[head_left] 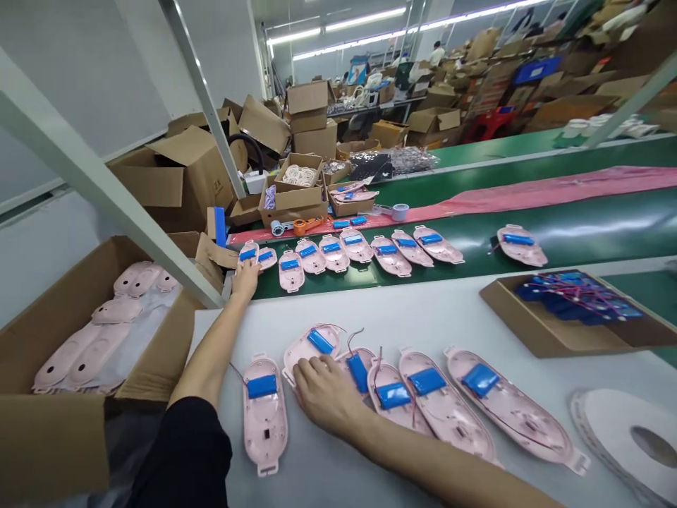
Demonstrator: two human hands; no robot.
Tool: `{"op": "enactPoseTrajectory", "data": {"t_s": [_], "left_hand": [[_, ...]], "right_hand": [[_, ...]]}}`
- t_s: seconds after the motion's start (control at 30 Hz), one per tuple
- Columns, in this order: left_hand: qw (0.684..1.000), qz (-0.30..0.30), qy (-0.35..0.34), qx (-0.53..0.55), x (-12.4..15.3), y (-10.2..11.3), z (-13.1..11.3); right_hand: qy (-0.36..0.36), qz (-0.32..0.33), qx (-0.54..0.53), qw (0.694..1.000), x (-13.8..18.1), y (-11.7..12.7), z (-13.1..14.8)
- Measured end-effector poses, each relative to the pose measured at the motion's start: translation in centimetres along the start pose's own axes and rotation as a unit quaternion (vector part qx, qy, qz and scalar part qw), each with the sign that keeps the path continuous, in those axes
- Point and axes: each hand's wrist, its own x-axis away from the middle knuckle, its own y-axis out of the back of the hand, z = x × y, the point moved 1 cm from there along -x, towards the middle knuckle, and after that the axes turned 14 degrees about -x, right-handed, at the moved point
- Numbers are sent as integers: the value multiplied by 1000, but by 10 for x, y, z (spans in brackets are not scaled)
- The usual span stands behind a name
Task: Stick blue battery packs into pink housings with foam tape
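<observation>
My left hand [246, 277] reaches to the green conveyor belt [582, 233] and grips a pink plastic shell with a blue battery [248, 252], the leftmost of a row of such shells [354, 247]. My right hand [322, 391] lies on the white table [423, 310], fingers curled on a pink shell [307, 347] that also carries a blue battery. Several more pink shells with batteries [434, 395] lie side by side to its right, and one more shell [264, 413] to its left.
A cardboard box of bare pink shells [100, 331] stands at the left. A shallow cardboard tray of blue batteries [576, 300] sits at the right. A white tape roll [629, 437] lies at the lower right. Grey frame posts [132, 219] cross the left side. Cartons pile up behind the belt.
</observation>
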Motion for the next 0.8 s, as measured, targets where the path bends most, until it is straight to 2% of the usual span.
{"op": "enactPoseTrajectory", "data": {"t_s": [0.1,0.2,0.37,0.5,0.57,0.63,0.7,0.8], "left_hand": [[1000,22,-4,12,-16,-29,-1],[999,25,-26,25,-14,-45,-2],[999,5,4,44,-8,-51,14],[997,13,56,52,-12,-57,23],[997,22,54,60,-15,-60,20],[996,27,44,69,-16,-60,14],[996,23,38,77,-15,-61,8],[996,6,24,90,-20,-66,7]], "right_hand": [[-42,-19,-43,998,14,25,-8],[-55,21,-65,996,12,36,-5],[-10,93,-46,995,-7,12,6],[-5,89,-24,996,-9,-8,14],[10,39,-21,999,-7,-5,18],[27,-44,-34,998,-4,9,18],[29,-139,-73,987,1,33,8],[19,-245,-170,954,23,83,-27]]}}
